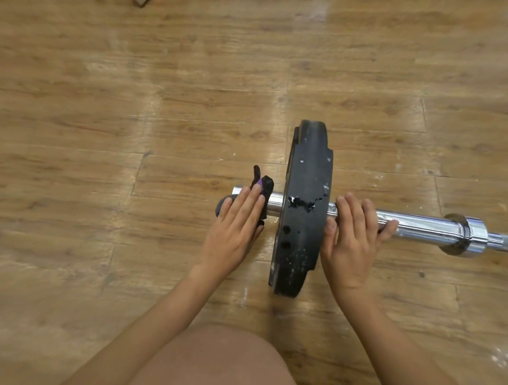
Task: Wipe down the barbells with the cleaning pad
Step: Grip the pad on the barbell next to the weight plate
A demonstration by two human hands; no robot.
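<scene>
A chrome barbell lies across the wooden floor, with a scuffed black weight plate standing upright on its sleeve. Left of the plate, my left hand presses a dark cleaning pad with a purple patch onto the sleeve's end, fingers laid straight over it. Right of the plate, my right hand rests on the sleeve with its fingers draped over the top and the thumb spread toward the collar. The pad is mostly hidden under my left hand.
Worn wood-plank floor spreads all around. My bare knee sits at the bottom centre, just below the plate. The bar's thinner shaft runs off the right edge. A small dark object peeks in at the top edge.
</scene>
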